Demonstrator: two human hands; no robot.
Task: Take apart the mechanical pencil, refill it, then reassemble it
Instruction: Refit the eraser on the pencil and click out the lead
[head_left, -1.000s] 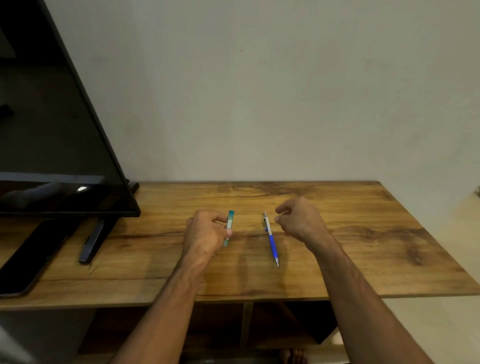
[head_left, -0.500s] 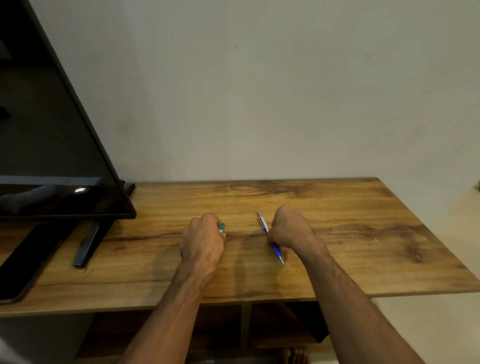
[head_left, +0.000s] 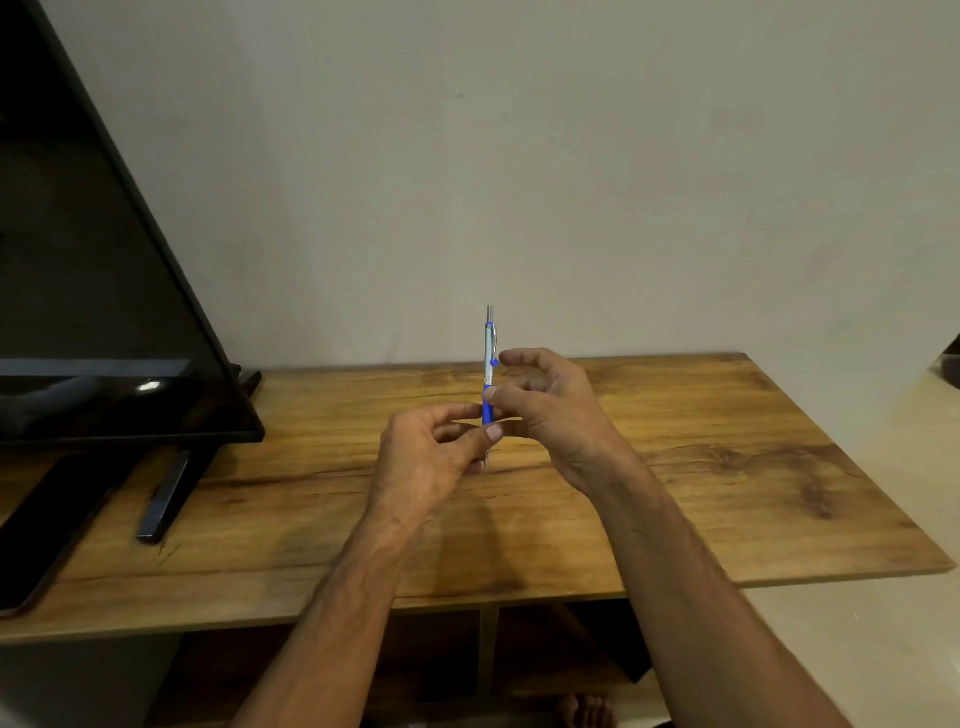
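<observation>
The mechanical pencil, silver above and blue at the grip, stands upright in the air over the middle of the wooden table, clicker end up. My right hand pinches it at the top of the blue grip with thumb and fingers. My left hand pinches the lower grip just above the metal tip, thumb in front. The teal lead case is not visible; my hands may hide it.
A black TV fills the left side, its stand foot on the table. A dark flat device lies at the far left front. The wall runs right behind the table, and open shelves sit below it.
My right hand lifted the pencil off the table and turned it upright. My left hand came over and took hold of its lower end. The teal case is out of sight.
</observation>
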